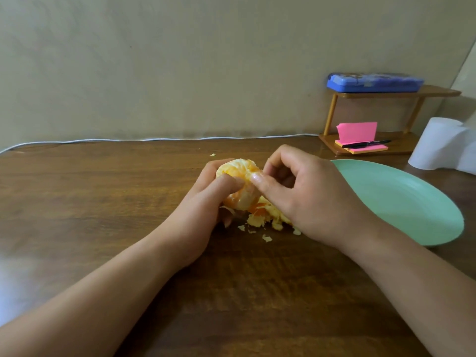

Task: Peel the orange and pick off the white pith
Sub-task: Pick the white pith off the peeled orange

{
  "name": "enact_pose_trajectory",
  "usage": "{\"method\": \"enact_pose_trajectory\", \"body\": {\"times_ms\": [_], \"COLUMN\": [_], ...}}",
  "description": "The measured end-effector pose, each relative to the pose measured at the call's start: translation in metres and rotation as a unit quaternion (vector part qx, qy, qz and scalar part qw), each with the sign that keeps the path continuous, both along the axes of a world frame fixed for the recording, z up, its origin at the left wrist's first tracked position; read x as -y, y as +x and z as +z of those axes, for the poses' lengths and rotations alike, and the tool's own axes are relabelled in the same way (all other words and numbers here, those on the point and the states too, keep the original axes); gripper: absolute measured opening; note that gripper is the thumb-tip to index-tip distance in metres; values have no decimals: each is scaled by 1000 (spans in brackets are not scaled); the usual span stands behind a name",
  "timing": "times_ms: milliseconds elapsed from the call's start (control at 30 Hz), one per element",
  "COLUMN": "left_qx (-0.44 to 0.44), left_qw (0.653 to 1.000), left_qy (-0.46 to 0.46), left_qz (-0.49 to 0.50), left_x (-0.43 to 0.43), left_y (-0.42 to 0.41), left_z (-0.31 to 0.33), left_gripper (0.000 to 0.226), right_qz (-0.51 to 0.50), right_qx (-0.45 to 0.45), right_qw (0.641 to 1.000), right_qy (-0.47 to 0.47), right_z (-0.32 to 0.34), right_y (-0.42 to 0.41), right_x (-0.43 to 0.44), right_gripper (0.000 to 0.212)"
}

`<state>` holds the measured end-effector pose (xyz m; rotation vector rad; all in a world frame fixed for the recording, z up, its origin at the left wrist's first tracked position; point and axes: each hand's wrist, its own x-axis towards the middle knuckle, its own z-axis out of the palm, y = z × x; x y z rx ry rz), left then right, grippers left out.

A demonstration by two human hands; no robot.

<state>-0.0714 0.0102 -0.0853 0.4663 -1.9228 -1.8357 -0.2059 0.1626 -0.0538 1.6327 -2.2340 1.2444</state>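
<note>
One round, pith-flecked orange [239,171] sits in your left hand [206,202], fingers curled around it; your right hand [309,194] pinches its top. Several ragged peel scraps [262,219] lie below your fingers on the wooden surface [103,202].
</note>
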Motion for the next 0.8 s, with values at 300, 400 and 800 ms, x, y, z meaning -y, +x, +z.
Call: {"method": "enact_pose_trajectory", "body": {"times_ms": [300,400,800], "left_qx": [-18,-16,-1], "left_qw": [996,996,996], "left_qy": [-71,-77,-82], "left_qz": [52,49,35], "left_x": [-3,-3,5], "left_y": [-4,-3,-2], "left_z": [-4,-4,-6], "left_gripper": [52,55,61], "right_qz": [-6,-2,26], "right_qx": [-44,-42,-14], "right_qw": [998,998,999], "right_qy": [45,46,32], "right_z": [-1,-2,0], "right_y": [0,0,2], "right_x": [0,0,0], "right_gripper": [14,12,13]}}
